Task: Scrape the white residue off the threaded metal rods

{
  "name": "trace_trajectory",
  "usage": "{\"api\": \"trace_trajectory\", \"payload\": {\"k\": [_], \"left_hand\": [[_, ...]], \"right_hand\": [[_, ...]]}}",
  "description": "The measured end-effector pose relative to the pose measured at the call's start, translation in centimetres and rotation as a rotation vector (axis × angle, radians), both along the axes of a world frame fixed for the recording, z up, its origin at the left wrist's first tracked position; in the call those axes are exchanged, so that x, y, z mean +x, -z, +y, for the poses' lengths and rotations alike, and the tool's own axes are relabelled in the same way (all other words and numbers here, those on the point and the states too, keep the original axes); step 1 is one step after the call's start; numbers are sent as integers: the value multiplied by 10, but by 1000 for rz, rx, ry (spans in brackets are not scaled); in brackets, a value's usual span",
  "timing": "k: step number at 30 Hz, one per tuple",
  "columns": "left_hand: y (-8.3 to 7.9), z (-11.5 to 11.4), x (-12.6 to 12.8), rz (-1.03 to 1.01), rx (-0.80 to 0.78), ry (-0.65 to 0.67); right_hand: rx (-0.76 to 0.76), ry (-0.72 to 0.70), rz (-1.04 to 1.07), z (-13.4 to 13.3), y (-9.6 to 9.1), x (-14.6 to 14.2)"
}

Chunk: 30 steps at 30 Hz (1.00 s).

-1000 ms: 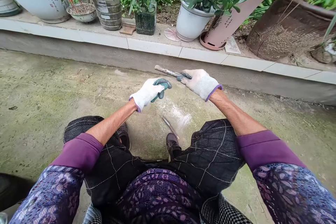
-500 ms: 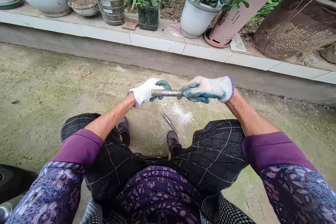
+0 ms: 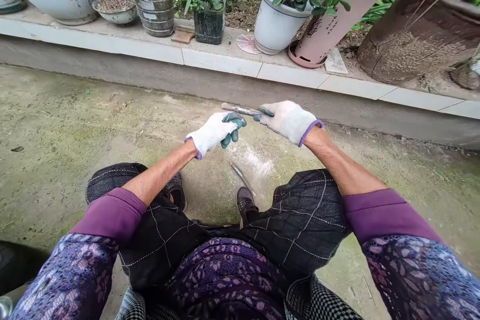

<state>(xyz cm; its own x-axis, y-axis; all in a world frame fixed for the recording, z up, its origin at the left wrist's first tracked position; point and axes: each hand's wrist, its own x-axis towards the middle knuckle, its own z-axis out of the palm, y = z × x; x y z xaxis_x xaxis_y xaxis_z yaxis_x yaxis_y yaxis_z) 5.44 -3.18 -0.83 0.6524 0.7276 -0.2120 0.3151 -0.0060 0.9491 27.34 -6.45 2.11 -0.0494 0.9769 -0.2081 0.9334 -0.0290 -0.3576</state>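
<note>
A white knitted glove with teal-coated fingers and a purple cuff covers each hand. My right hand (image 3: 287,119) is closed around one end of a grey metal rod (image 3: 240,109), whose middle looks shiny and ridged. The rod points left, its free end above and beyond the fingers of my left hand (image 3: 221,130). Those fingers are curled together just below the rod, apart from it; whatever they may hold is hidden. Below the hands, a second thin rod (image 3: 243,179) lies on the concrete beside my right shoe (image 3: 246,200), at the edge of a patch of white powder (image 3: 258,162).
A low tiled ledge (image 3: 221,63) runs across the far side. On it stand a white flowerpot (image 3: 279,25), a dark square planter (image 3: 208,26), a tall pink pot (image 3: 317,35) and a large brown pot (image 3: 405,35). A dark rounded object (image 3: 18,265) is at lower left.
The rod in my right hand has moved up and away from my left hand and now tilts. My left hand has stayed nearly in place, its fingers more curled.
</note>
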Motion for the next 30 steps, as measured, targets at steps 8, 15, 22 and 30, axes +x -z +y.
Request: {"api": "trace_trajectory", "payload": {"k": [8,15,22,30], "left_hand": [[-14,-11,-6,-89,-27,4],[2,-12,-15,-71,-76,36],[18,2,-23,54,-66,-50],[10,16,-20,157,69,-41]], "right_hand": [[220,61,-212,17,-3,0],[296,127,-41,19,0,10],[-46,122,744,-11,-31,-8],[-560,-299,457,-36,-7,-16]]}}
